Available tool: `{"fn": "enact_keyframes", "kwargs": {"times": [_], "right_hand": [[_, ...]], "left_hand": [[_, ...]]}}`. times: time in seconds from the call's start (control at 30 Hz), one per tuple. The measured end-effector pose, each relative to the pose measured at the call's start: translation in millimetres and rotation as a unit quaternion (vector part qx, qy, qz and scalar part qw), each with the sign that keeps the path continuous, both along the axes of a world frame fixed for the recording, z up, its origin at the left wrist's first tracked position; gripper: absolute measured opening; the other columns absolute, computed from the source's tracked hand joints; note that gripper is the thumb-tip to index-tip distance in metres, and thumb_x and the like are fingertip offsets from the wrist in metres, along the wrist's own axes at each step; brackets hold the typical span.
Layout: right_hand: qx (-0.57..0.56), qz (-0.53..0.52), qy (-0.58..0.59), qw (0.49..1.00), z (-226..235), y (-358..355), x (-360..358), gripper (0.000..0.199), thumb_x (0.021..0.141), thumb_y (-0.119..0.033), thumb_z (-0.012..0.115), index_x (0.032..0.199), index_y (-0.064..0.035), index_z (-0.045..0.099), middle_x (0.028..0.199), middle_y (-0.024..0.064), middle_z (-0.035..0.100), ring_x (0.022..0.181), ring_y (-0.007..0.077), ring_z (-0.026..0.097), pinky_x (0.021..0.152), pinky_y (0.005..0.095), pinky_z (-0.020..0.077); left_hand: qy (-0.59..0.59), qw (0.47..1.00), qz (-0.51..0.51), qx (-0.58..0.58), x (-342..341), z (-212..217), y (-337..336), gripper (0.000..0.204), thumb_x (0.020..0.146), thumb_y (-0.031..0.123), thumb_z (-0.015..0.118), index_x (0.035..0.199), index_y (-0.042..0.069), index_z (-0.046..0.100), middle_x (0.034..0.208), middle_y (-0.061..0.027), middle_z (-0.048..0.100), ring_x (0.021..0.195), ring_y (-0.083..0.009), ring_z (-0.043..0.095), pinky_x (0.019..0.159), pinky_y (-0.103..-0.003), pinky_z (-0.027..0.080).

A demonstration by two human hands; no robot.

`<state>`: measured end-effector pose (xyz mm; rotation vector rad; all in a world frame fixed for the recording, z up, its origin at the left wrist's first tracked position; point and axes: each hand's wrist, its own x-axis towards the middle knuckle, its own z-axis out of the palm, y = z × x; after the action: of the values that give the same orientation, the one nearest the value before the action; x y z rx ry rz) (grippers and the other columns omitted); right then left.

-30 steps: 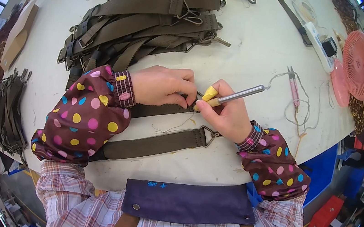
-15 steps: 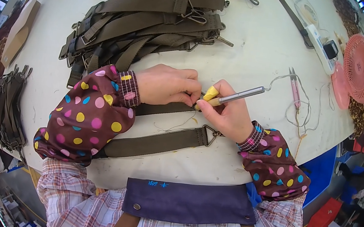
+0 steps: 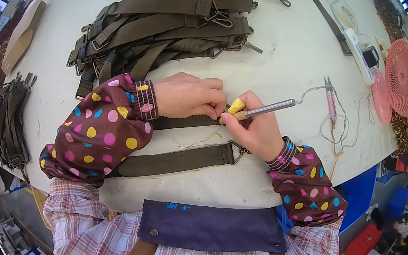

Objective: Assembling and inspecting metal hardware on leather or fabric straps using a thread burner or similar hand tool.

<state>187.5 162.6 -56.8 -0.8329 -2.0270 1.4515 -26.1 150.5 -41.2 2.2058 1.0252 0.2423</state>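
My left hand (image 3: 190,96) pinches the end of a dark olive webbing strap (image 3: 184,122) that lies on the table, its fingertips closed on the end. My right hand (image 3: 255,129) grips a corded pen-like tool (image 3: 271,108) with a silver barrel, its front pointing at the strap end between both hands. The tool's tip is hidden by the fingers. Yellow tape (image 3: 237,104) wraps one right finger. Nearer to me lies a second olive strap (image 3: 173,164) with a metal ring and clasp (image 3: 235,153) at its right end. Loose threads lie between the two straps.
A heap of olive straps (image 3: 178,13) with metal clips fills the far side of the white table (image 3: 296,52). On the right are pink-handled snips (image 3: 330,103), a looping grey cord, a power strip (image 3: 359,55) and a pink fan (image 3: 405,76). More straps (image 3: 10,122) hang at the left edge.
Almost nothing differs. Both hands keep their place at the strap end, and the pen-like tool stays at the same spot.
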Motion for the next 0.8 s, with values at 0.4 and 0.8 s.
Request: {"fn": "enact_keyframes", "kwargs": {"times": [0.4, 0.8], "right_hand": [[-0.024, -0.051, 0.080, 0.995, -4, 4, -5, 0.021, 0.082, -0.010, 0.066, 0.083, -0.0036, 0.045, 0.063, 0.0007, 0.052, 0.051, 0.0050, 0.044, 0.046, 0.0214, 0.0353], [0.040, -0.061, 0.029, 0.997, -3, 8, -11, 0.021, 0.082, -0.010, 0.065, 0.085, -0.0032, 0.046, 0.062, 0.0004, 0.051, 0.051, 0.0050, 0.043, 0.046, 0.0215, 0.0354]], "left_hand": [[-0.077, 0.984, 0.139, -0.084, 0, 5, -11, 0.009, 0.088, 0.010, 0.057, 0.091, 0.005, 0.049, 0.082, -0.0061, 0.056, 0.072, -0.0193, 0.056, 0.065, -0.030, 0.046], [-0.133, 0.965, 0.215, -0.064, 3, -8, -21, 0.011, 0.088, 0.006, 0.057, 0.090, 0.001, 0.047, 0.078, -0.0071, 0.059, 0.068, -0.0159, 0.058, 0.063, -0.028, 0.046]]}}
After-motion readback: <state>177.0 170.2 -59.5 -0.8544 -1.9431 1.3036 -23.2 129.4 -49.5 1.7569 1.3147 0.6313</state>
